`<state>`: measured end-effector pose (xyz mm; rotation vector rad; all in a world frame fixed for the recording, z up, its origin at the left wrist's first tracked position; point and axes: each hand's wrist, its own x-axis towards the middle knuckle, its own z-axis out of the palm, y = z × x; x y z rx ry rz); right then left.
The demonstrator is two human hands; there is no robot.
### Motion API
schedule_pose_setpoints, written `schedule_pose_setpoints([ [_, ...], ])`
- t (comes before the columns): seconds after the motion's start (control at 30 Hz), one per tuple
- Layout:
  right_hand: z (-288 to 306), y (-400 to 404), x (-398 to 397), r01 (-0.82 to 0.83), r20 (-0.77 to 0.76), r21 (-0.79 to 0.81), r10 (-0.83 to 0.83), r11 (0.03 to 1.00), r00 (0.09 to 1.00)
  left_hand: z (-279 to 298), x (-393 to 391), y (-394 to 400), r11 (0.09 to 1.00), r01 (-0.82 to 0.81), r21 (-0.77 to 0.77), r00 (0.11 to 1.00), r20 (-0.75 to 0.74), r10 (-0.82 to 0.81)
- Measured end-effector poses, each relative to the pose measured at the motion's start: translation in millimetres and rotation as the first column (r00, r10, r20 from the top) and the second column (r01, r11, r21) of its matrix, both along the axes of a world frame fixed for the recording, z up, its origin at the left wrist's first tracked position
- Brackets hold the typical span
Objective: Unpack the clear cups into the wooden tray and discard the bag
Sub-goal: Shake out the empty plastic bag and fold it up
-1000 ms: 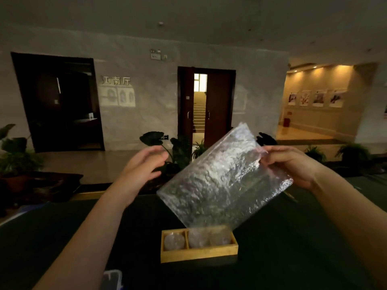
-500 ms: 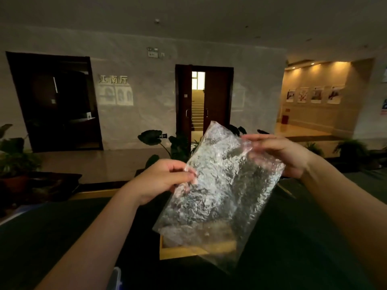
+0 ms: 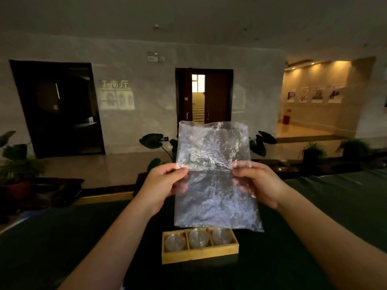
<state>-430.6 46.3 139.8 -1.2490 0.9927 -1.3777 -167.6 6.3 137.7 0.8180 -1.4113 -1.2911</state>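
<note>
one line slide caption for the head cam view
Both hands, left and right, hold the empty clear bag above three cups in the wooden tray.

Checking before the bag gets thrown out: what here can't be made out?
Head view only:
- Bag contents: crinkled, glaring film hides whether it is empty.
- Wooden tray far rim: behind the bag's lower edge.
- Cups: dim; upright or inverted unclear.
- Any bin: not in frame.

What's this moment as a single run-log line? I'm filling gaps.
left hand: pinching bag | right hand: pinching bag | bag: upright, looks empty | wooden tray: three cups | left: discard bag
</note>
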Motion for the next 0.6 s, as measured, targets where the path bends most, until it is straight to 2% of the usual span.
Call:
schedule_pose_setpoints([
  [0.2, -1, -1, -8, -0.038, -0.001, -0.002, 0.038, 0.999, 0.999, -1, 6, 2, 0.999, 0.037, 0.037, 0.999, -0.018, -0.036],
  [0.3, -1, 1, -9, -0.005, -0.038, 0.004, 0.005, 1.0, 0.999, -1, 6, 2, 0.999, 0.042, 0.027, 0.999, -0.014, -0.042],
  [0.37, 0, 2, -11, 0.045, 0.013, 0.009, -0.045, 0.999, 0.999, -3, 7, 0, 0.996, 0.087, 0.016, 0.996, -0.033, -0.086],
  [0.47, 1, 5, -13, 0.019, 0.161, 0.004, -0.019, 1.0, 0.987, -4, 9, 1, 0.986, 0.166, 0.007, 0.979, -0.119, -0.164],
  [0.6, 3, 14, -9, -0.067, 0.098, 0.023, 0.065, 0.997, 0.993, 1, 9, 7, 0.974, 0.219, 0.059, 0.943, -0.268, -0.196],
])
